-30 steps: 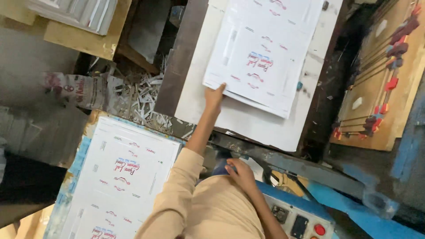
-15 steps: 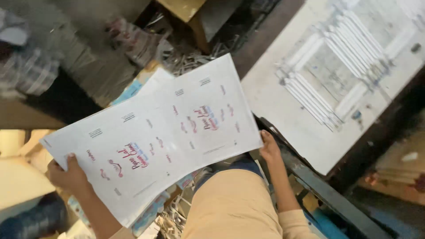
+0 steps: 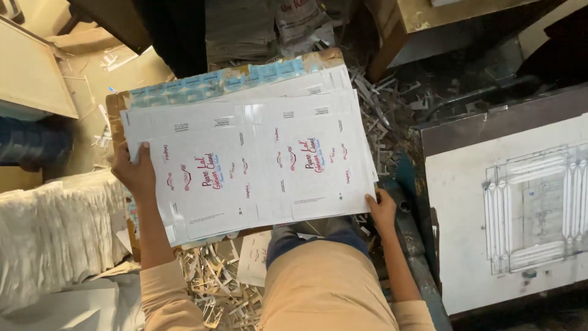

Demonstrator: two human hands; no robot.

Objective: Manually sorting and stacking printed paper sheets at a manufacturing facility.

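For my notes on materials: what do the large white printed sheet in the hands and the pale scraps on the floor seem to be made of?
The large white printed sheet looks like thin coated card or paperboard: it reflects light with a slight gloss and stays flat between the left hand and the right hand. The pale strip-shaped scraps seem to be offcuts of similar card, though that is uncertain.

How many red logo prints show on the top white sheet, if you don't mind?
2: one on the sheet's left half, near the left hand; one on the right half. Sheets beneath are hidden.
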